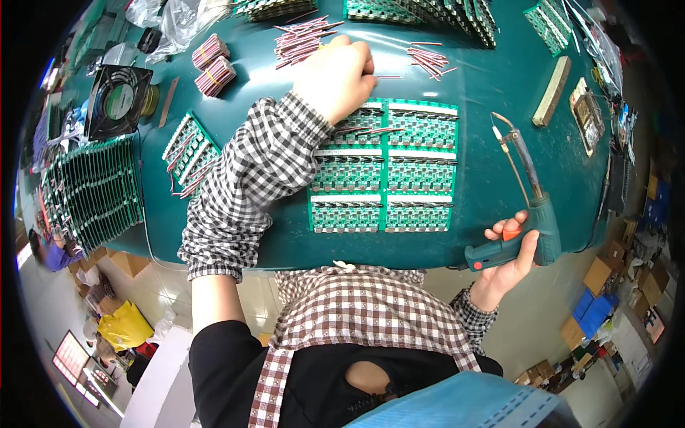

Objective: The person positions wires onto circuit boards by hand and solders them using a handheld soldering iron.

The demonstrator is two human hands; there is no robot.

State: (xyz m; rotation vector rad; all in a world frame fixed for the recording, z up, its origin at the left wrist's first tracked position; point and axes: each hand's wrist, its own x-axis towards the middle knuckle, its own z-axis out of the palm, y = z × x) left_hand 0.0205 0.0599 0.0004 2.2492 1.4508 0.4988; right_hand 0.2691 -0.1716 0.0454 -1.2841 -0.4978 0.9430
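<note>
My left hand (pixel 335 77) reaches across the green circuit board panel (pixel 385 171) to the far side of the table. Its fingers curl together beside a loose pile of short red and white wires (pixel 307 41); whatever they pinch is hidden. One short wire (pixel 387 76) shows just right of the knuckles. In my right hand (pixel 508 271) is a green soldering gun (pixel 546 227) with an orange trigger, its tip pointing up and away, right of the panel. A few wires (pixel 367 131) lie across the panel's upper left part.
Left stand a black fan (pixel 116 100), a rack of boards (pixel 93 189), a small board with wires (pixel 189 153) and wire bundles (pixel 214 75). A smaller wire pile (pixel 430 63) lies beyond the panel. Stacked boards (pixel 421 13) line the back; a bar (pixel 551 91) lies right.
</note>
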